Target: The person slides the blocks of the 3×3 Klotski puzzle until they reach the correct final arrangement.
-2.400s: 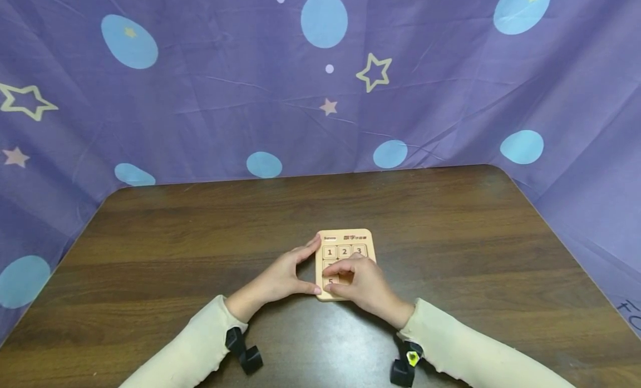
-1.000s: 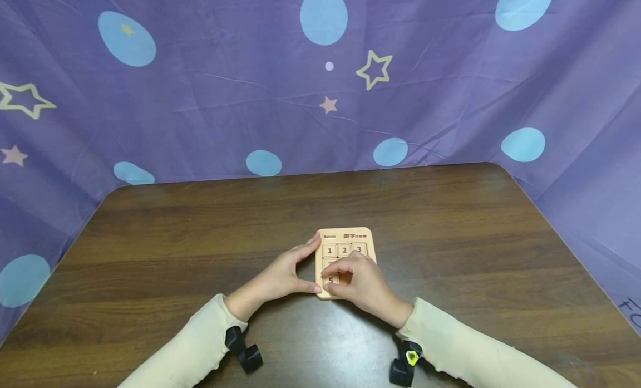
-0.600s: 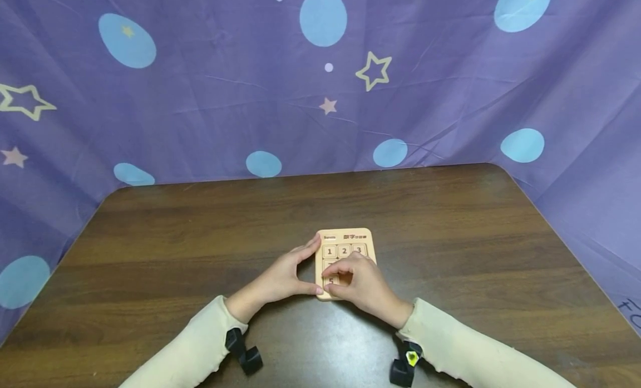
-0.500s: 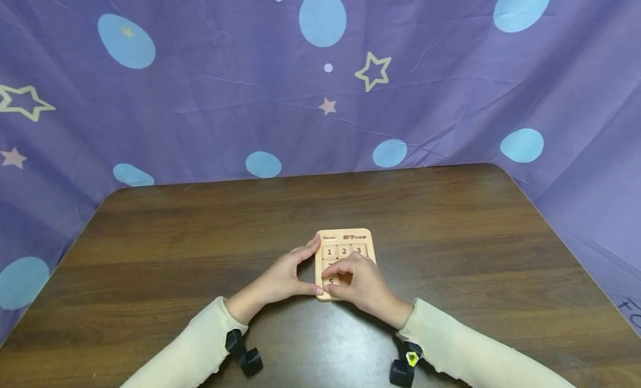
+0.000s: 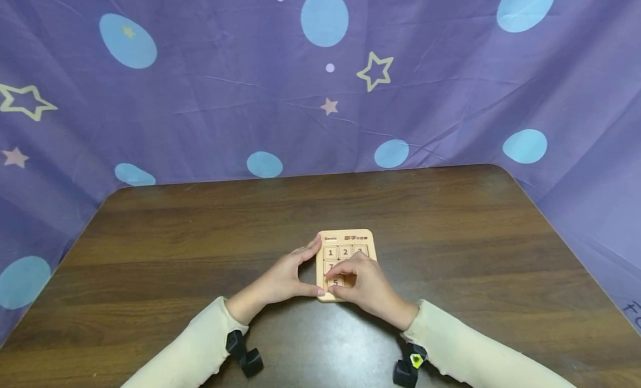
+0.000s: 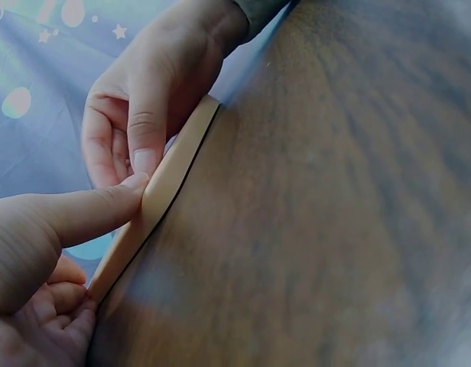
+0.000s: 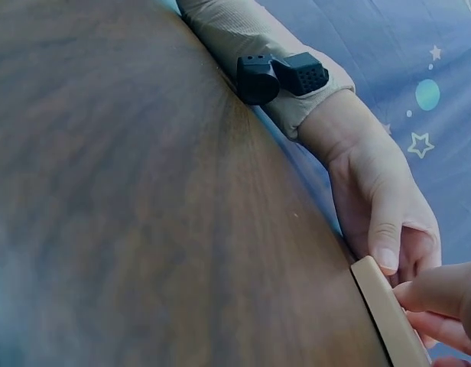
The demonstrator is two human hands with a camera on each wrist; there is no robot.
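Observation:
A pale wooden number sliding puzzle [image 5: 345,233] lies flat on the table, its tiles 1, 2 and part of 3 showing in the top row. My left hand [image 5: 282,274] holds the puzzle's left side, fingertips at the upper corner and thumb at the lower one. Over the board, my right hand [image 5: 368,282] has thumb and index finger curled at the 5 tile [image 5: 336,282] in the bottom row. The 7 tile [image 5: 329,266] shows partly above it; tiles farther right are hidden under that hand. In the left wrist view the puzzle's edge [image 6: 167,183] rests on the tabletop.
The brown wood-grain table [image 5: 200,226] spreads around the puzzle. A purple curtain [image 5: 210,109] with stars and blue spots hangs behind and beside it. Black wrist cameras sit at both cuffs, such as the left device [image 5: 244,354].
The 5 tile has slid slightly right within the bottom row, and my right hand has shifted right with it. More of the 7 tile shows. My left hand stays at the board's edge.

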